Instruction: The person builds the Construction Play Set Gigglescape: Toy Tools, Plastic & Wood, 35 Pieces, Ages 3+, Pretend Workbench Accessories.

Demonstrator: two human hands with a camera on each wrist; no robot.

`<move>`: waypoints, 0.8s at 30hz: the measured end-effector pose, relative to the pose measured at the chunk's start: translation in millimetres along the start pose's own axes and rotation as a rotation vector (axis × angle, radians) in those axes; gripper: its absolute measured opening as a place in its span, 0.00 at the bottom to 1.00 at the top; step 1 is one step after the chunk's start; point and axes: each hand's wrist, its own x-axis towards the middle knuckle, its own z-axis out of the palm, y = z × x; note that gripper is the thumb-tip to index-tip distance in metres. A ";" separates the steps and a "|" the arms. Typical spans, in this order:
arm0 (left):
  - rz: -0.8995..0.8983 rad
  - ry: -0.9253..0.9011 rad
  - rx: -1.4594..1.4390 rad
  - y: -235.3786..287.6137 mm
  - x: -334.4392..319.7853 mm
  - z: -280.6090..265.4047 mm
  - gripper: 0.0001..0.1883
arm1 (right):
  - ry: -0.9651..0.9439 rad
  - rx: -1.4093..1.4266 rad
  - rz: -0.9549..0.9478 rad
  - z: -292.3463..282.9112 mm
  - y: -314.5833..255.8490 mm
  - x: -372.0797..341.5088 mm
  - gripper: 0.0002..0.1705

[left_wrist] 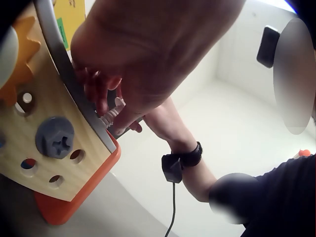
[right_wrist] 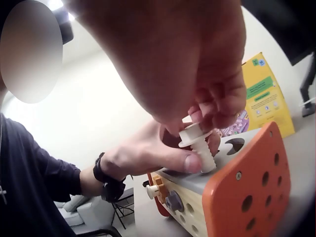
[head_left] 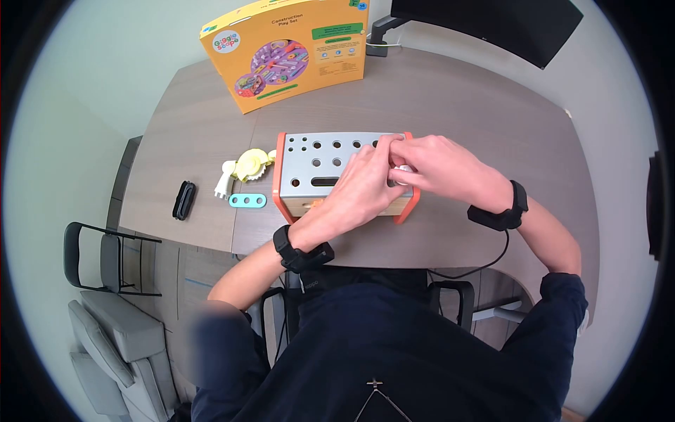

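A toy workbench with a grey holed top [head_left: 301, 166] and orange side panels [right_wrist: 247, 190] stands on the table in front of me. At the top's right end, my right hand [head_left: 446, 167] pinches the head of a white toy screw [right_wrist: 201, 148]. The screw stands upright on the top, its threads showing. My left hand [head_left: 362, 184] reaches across the bench and holds the screw's shaft, thumb against it. On the wooden front sit a grey bolt [left_wrist: 55, 138] and an orange gear [left_wrist: 24, 59].
Left of the bench lie a pale yellow toy circular saw [head_left: 252, 165], a turquoise three-hole strip [head_left: 247, 201] and a black case [head_left: 184, 200]. A yellow play set box [head_left: 337, 60] and a monitor [head_left: 492, 24] stand behind. A cable [head_left: 485, 266] trails from the right wrist.
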 end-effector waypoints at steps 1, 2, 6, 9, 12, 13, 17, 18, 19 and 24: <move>0.008 0.023 0.013 -1.2 0.0 1.9 0.29 | -0.020 -0.046 0.073 1.3 -0.9 0.5 0.17; 0.004 0.010 -0.002 -5.2 0.2 3.2 0.28 | -0.021 -0.107 0.080 -0.4 -2.6 -0.5 0.16; -0.056 -0.125 -0.068 -18.0 7.8 -1.3 0.23 | 0.066 0.007 -0.133 -9.5 2.8 -12.8 0.12; -0.093 -0.227 -0.051 -7.4 13.3 -16.2 0.19 | 0.079 0.202 -0.302 -1.0 15.7 -11.3 0.10; -0.022 -0.211 0.028 -15.9 13.7 -14.0 0.19 | 0.094 0.167 -0.367 9.6 28.5 -5.1 0.10; 0.014 -0.187 0.058 -17.1 13.4 -13.4 0.19 | 0.107 0.129 -0.390 8.9 27.4 -3.7 0.11; -0.004 -0.120 0.107 -10.3 9.1 -8.6 0.19 | 0.072 0.003 -0.065 5.6 3.8 -3.5 0.14; -0.001 -0.092 0.132 -9.9 8.2 -6.0 0.19 | 0.062 -0.063 -0.003 8.8 2.2 -2.4 0.15; 0.001 -0.064 0.156 -10.3 7.4 -4.3 0.18 | 0.049 -0.127 0.060 9.5 -1.0 -0.8 0.16; -0.009 -0.171 0.141 -19.4 9.9 -9.7 0.17 | 0.067 -0.044 -0.129 -8.5 3.0 -13.3 0.12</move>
